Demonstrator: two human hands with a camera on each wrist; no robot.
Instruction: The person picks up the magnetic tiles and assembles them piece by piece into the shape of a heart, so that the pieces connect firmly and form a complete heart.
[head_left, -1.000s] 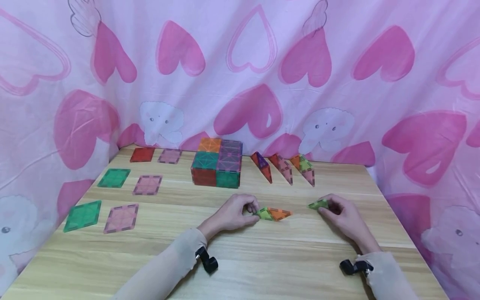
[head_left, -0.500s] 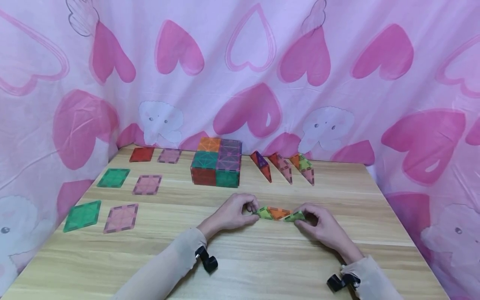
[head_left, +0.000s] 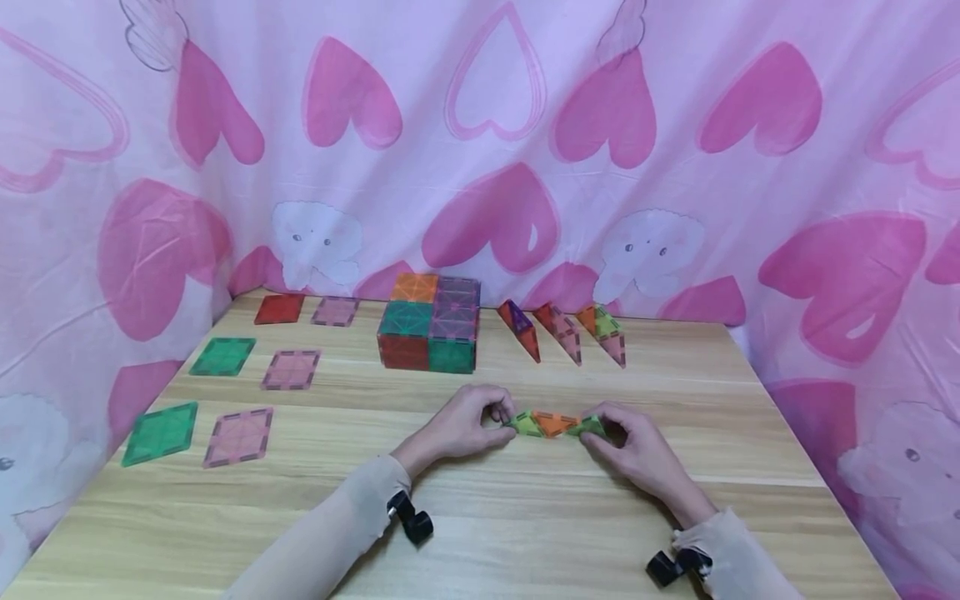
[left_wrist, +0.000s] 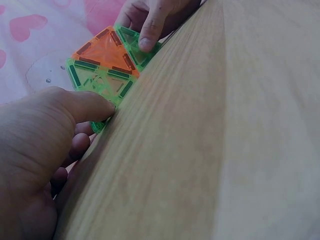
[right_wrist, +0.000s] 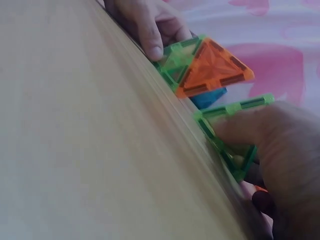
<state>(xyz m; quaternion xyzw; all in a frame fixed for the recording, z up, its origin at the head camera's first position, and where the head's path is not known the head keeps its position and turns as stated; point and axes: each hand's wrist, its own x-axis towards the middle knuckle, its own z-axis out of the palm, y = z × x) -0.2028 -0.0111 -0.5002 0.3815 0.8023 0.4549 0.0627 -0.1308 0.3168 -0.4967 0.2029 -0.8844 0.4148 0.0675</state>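
Low over the middle of the table, my left hand [head_left: 468, 423] pinches the outer corner of a translucent green triangular magnetic tile [left_wrist: 102, 82]. An orange triangular tile [head_left: 555, 425] lies edge to edge with that green one, standing upright in the wrist views. From the other side, my right hand [head_left: 637, 446] pinches a second green triangular tile [right_wrist: 232, 107] between thumb and fingers. Its corner is close beside the orange tile's free edge, with a narrow gap in the right wrist view. Fingertips hide parts of both green tiles.
A box of coloured square tiles [head_left: 429, 333] stands at the back centre. To its right lie three narrow strips of joined triangles, one of them purple and red [head_left: 520, 331]. Several red, green and pink square tiles [head_left: 290, 369] lie on the left. A pink curtain [head_left: 495, 208] borders the table.
My right hand has moved left with its green triangular tile, bringing it up to the orange tile. My left hand has stayed in place, holding the other green tile.
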